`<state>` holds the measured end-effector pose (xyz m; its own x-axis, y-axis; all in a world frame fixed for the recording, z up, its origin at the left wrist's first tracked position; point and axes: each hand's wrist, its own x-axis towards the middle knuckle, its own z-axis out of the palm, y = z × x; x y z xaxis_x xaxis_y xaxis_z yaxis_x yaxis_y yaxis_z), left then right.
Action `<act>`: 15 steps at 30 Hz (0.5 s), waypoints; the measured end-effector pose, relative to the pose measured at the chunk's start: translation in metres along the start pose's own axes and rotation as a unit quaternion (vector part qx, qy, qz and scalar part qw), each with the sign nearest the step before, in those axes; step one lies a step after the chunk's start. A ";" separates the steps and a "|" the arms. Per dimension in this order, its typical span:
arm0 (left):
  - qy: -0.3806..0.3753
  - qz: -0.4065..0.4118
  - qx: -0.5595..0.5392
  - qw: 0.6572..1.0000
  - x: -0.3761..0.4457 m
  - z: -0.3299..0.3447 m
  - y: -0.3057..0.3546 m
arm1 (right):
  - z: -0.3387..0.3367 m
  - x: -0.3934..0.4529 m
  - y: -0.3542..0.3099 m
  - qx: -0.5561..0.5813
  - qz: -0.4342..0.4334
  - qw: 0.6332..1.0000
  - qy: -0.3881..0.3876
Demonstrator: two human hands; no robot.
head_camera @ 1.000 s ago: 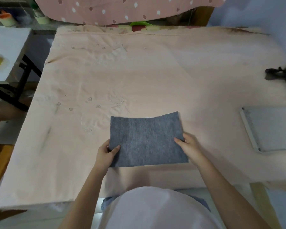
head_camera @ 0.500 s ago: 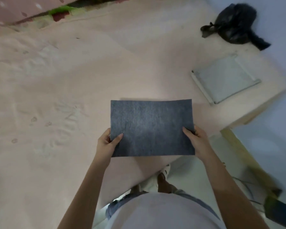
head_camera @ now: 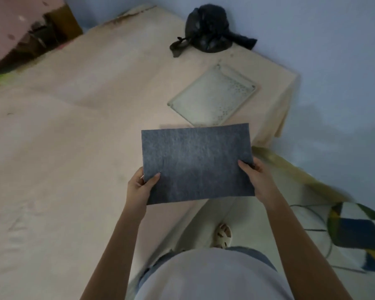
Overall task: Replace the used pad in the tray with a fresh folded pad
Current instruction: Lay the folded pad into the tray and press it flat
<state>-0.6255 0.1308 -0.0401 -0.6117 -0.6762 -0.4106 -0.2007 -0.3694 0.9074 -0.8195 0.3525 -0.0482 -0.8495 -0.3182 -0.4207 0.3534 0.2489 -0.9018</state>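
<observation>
A grey folded pad [head_camera: 196, 163] hangs flat in the air over the table's near right corner. My left hand [head_camera: 140, 186] pinches its lower left corner, thumb on top. My right hand [head_camera: 257, 177] grips its right edge. Just beyond the pad's far edge lies a shallow white tray [head_camera: 212, 96] with a speckled floor, near the table's right end; I see no pad lying in it.
A knotted black plastic bag [head_camera: 208, 29] sits at the table's far right corner by the blue wall. A peach cloth [head_camera: 74, 126] covers the table. On the floor to the right lie a patterned mat [head_camera: 359, 232] and a cable. My sandalled foot [head_camera: 223, 233] stands beside the table edge.
I have turned and stepped right with the pad held in both hands. The tray and black bag now lie straight ahead, and the pad is close to the tray.
</observation>
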 end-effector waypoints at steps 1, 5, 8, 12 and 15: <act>-0.006 0.002 0.006 1.000 0.004 0.018 0.001 | -0.015 0.006 -0.003 0.008 0.002 1.000 0.011; -0.022 0.007 0.028 0.999 0.018 0.086 0.004 | -0.071 0.030 -0.008 0.031 0.001 0.999 0.036; -0.031 0.009 0.040 0.999 0.030 0.131 0.001 | -0.108 0.044 -0.008 0.049 0.011 0.997 0.055; -0.051 0.019 0.042 0.998 0.040 0.182 -0.002 | -0.149 0.058 -0.014 0.058 0.016 0.994 0.091; -0.060 0.017 0.047 0.997 0.046 0.210 -0.002 | -0.173 0.066 -0.019 0.057 0.017 0.992 0.107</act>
<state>-0.8142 0.2343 -0.0422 -0.7061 -0.6034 -0.3705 -0.2459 -0.2817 0.9275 -0.9507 0.4852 -0.0415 -0.8956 -0.1061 -0.4320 0.4156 0.1471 -0.8976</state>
